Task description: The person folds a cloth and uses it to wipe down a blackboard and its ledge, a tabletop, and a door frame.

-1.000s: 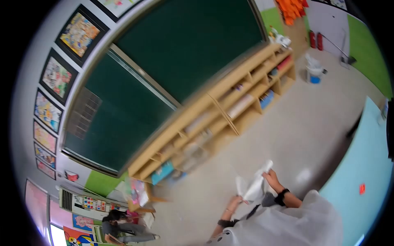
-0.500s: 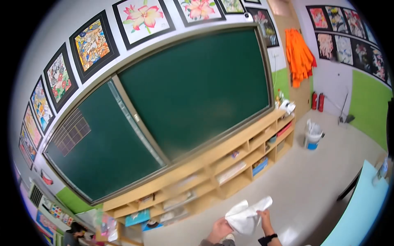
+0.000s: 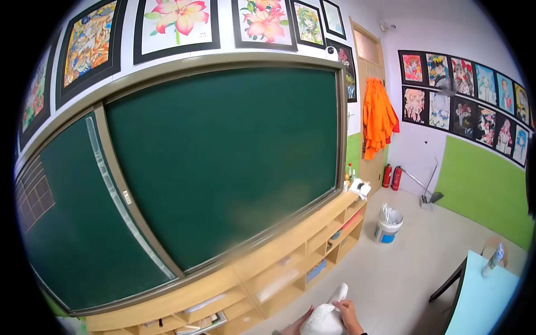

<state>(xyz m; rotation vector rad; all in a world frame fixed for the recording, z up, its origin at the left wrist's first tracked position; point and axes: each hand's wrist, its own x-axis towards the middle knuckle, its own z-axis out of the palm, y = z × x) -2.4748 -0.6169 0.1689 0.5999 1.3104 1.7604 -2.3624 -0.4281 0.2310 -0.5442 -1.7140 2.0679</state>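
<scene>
A white crumpled cloth or sheet [image 3: 324, 320] is between my two hands at the bottom centre, and one end of it sticks up. My right hand [image 3: 348, 314] grips its right side, fingers closed on it. At the left side, my left hand [image 3: 302, 322] is against the white item, its fingers partly hidden behind it. Whether the item is paper or fabric I cannot tell.
Ahead stands a long wooden shelf unit [image 3: 248, 274] below a green chalkboard [image 3: 229, 156]. A white bucket [image 3: 388, 224] stands on the floor to the right. At lower right is a light blue table [image 3: 481, 298] with a bottle [image 3: 492, 259].
The view has swung up and to the right, bringing in more of the door and right wall. My hands, still with the white item, are lower in the frame. The item looks more bunched up.
</scene>
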